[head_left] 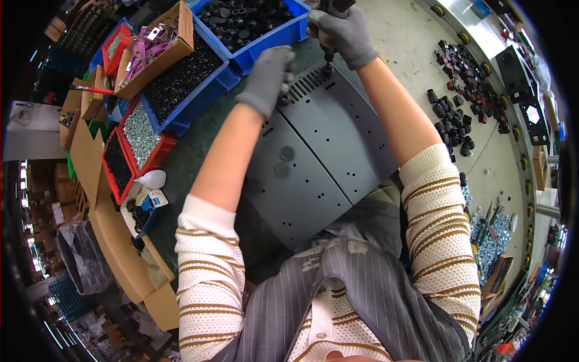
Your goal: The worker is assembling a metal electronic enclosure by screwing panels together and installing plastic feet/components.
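Observation:
Across my lap lies a grey metal panel (325, 142) with several holes, a row of slots at its far edge and a lengthwise seam. My right hand (347, 36), in a grey glove, grips a dark power screwdriver (326, 45). Its tip points down onto a small black round part (327, 69) at the panel's far right corner. My left hand (268, 78), also gloved, is at the far left corner with fingers curled inward; whatever they hold is hidden. Just below those fingers, another black round part (284, 99) sits on the panel.
Blue bins (232, 71) of black parts stand at the far left, beside a cardboard box (158, 63) of purple pieces. Red bins (158, 158) hold screws and small black parts. Black components (452, 123) and loose metal hardware (497, 232) lie on the right.

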Demonstrator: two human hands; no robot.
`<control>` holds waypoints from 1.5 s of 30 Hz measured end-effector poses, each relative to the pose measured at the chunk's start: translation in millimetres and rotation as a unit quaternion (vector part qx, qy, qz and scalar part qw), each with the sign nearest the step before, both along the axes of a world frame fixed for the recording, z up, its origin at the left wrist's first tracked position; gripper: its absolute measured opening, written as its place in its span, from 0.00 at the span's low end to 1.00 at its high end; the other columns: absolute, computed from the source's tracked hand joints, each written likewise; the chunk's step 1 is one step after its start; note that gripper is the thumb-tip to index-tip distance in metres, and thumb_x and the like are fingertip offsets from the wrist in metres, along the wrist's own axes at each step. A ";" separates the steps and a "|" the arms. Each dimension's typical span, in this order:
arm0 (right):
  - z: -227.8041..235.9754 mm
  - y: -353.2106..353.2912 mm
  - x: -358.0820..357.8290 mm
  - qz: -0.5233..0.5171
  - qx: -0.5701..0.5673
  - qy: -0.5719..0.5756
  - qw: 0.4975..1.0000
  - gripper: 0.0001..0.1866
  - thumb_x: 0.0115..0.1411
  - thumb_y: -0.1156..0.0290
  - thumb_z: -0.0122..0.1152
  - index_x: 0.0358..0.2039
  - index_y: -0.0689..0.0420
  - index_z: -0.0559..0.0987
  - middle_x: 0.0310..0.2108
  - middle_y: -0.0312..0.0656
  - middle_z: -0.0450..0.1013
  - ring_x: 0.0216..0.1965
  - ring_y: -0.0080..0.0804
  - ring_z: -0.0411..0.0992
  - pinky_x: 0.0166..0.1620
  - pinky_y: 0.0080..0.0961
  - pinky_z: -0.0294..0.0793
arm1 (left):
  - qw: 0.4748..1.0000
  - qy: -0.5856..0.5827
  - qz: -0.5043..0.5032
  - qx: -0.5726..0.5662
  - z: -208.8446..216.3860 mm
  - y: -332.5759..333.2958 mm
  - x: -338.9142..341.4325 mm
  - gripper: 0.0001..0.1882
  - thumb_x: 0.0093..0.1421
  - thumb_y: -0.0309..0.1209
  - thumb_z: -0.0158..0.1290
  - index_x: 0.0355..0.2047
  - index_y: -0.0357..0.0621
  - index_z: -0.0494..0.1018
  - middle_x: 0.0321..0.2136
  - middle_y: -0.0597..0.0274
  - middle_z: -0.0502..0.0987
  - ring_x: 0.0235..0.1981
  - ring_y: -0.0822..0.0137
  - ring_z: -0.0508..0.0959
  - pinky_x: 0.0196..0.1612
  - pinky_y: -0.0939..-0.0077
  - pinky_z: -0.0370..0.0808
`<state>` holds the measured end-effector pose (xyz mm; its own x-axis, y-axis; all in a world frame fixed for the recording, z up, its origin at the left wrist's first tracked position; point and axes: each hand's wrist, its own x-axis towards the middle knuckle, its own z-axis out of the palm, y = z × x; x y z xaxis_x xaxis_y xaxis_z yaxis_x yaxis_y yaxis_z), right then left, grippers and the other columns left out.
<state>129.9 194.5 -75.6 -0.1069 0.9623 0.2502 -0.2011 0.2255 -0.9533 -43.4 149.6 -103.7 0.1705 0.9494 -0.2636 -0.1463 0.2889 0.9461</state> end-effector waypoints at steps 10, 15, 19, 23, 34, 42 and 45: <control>19.9 -24.8 9.6 0.017 0.027 0.112 0.993 0.10 0.52 0.70 0.57 0.33 0.58 0.69 0.19 0.41 0.69 0.11 0.22 0.61 0.15 0.17 0.60 | 0.954 -0.277 0.009 -0.112 -3.4 -142.4 -93.5 0.16 0.65 0.32 0.43 0.50 0.38 0.66 0.29 0.65 0.68 0.23 0.80 0.64 0.17 0.93 0.59; 19.8 -110.3 -16.4 0.251 0.096 0.426 0.864 0.19 0.51 0.62 0.55 0.41 0.57 0.69 0.26 0.40 0.67 0.26 0.34 0.66 0.33 0.30 0.66 | 0.952 -0.269 0.089 -0.118 -6.2 -203.7 -74.2 0.16 0.65 0.30 0.43 0.50 0.36 0.67 0.29 0.61 0.72 0.21 0.80 0.66 0.17 0.92 0.61; 24.1 -183.2 -23.2 0.208 0.107 0.311 0.921 0.18 0.50 0.59 0.52 0.40 0.51 0.66 0.26 0.33 0.62 0.28 0.28 0.62 0.35 0.28 0.57 | 0.883 -0.442 0.051 -0.152 -19.0 -229.7 -51.1 0.15 0.66 0.29 0.42 0.50 0.34 0.67 0.31 0.58 0.73 0.21 0.79 0.67 0.16 0.91 0.61; 22.8 -213.1 -25.2 0.220 0.125 0.327 0.910 0.17 0.50 0.61 0.53 0.40 0.49 0.64 0.27 0.34 0.62 0.29 0.28 0.62 0.35 0.29 0.59 | 0.858 -0.482 0.017 -0.174 -22.0 -239.7 -35.6 0.15 0.65 0.30 0.42 0.49 0.36 0.66 0.30 0.59 0.72 0.21 0.77 0.64 0.17 0.91 0.62; 20.4 -239.3 -7.3 0.253 0.242 0.242 0.905 0.19 0.48 0.62 0.61 0.37 0.49 0.63 0.25 0.31 0.66 0.26 0.27 0.68 0.30 0.25 0.65 | 0.800 -0.565 -0.049 -0.197 -21.7 -251.2 -12.3 0.16 0.65 0.29 0.42 0.48 0.29 0.65 0.29 0.59 0.74 0.19 0.79 0.64 0.14 0.92 0.61; 21.0 -254.9 7.0 0.185 0.175 0.332 0.908 0.20 0.45 0.72 0.68 0.37 0.53 0.69 0.27 0.37 0.71 0.25 0.33 0.72 0.31 0.32 0.73 | 0.792 -0.567 -0.073 -0.213 -23.3 -251.1 0.4 0.14 0.65 0.30 0.42 0.48 0.35 0.67 0.29 0.58 0.72 0.21 0.78 0.65 0.16 0.92 0.64; 20.1 -255.1 12.7 0.197 0.191 0.325 0.905 0.19 0.46 0.72 0.66 0.37 0.53 0.68 0.26 0.37 0.71 0.25 0.33 0.72 0.31 0.32 0.72 | 0.792 -0.565 -0.078 -0.219 -23.9 -250.9 4.8 0.14 0.65 0.30 0.42 0.48 0.34 0.67 0.29 0.58 0.72 0.21 0.78 0.65 0.16 0.91 0.64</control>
